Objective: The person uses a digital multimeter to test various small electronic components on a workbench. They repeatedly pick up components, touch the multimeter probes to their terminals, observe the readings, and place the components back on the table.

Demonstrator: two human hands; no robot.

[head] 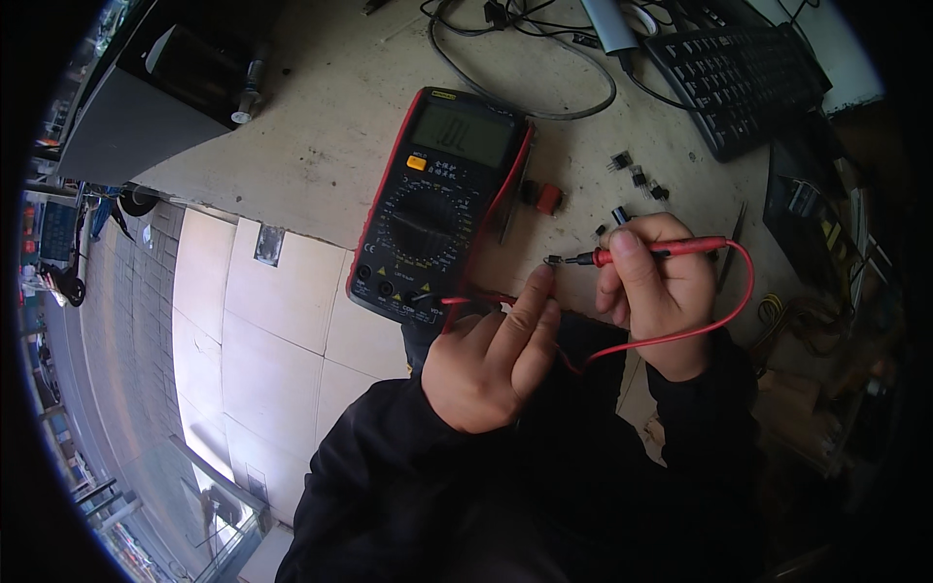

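Note:
A digital multimeter [436,208] with a red rim lies on the worktable, test leads plugged into its lower edge. My right hand [656,291] grips a red test probe [681,248], its tip pointing left at a small black diode-like part [554,259]. One extended finger of my left hand [496,357] reaches the table just below that part; what the curled fingers hold is hidden. The red lead [747,291] loops from the probe beneath my right hand. Above the hands lie a small cylindrical capacitor [620,215], several black transistors [639,175] and a red component [549,198].
A black keyboard [732,80] and tangled cables [536,29] lie at the top right. Thin metal tweezers [731,248] rest right of my right hand. A dark cabinet-like object [146,116] stands at the upper left, beside the table's left edge.

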